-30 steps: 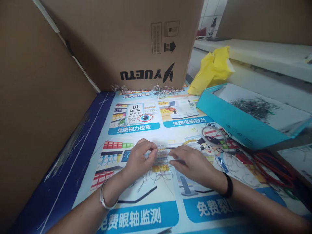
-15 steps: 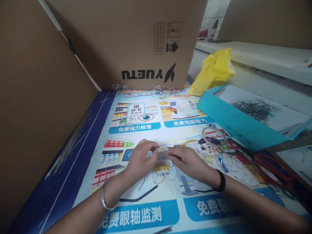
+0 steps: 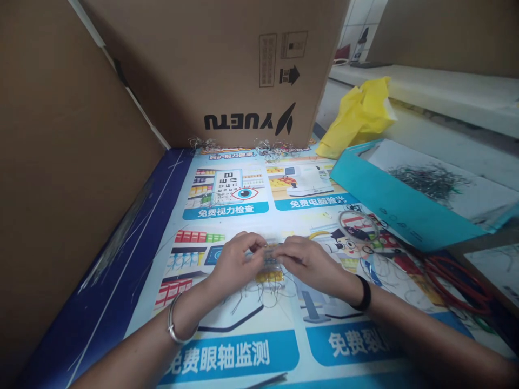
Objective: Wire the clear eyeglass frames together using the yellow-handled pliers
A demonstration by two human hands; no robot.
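Observation:
My left hand (image 3: 240, 260) is closed, its thumb and fingers pinching the left end of a small clear strip-like piece (image 3: 271, 255). From the other side, the bent fingertips of my right hand (image 3: 307, 263) press together at the piece's right end. Fingers cover both ends, and its exact kind is too small to tell. Thin curled strands (image 3: 274, 289) hang or lie just below it, over the printed sheet (image 3: 279, 319). Whether they join the piece cannot be made out.
Cardboard walls (image 3: 194, 65) stand at the back and left. To the right is a turquoise box (image 3: 397, 210) holding a dark tangle of thin pieces (image 3: 430, 181). A yellow bag (image 3: 357, 116), a pale coil (image 3: 359, 226) and red loops (image 3: 458, 283) lie nearby. Wiry clumps (image 3: 275, 149) line the back.
My right fingertips have shifted slightly left along the clear piece, closer to my left hand. Both hands keep their pinch, and the view has moved a little.

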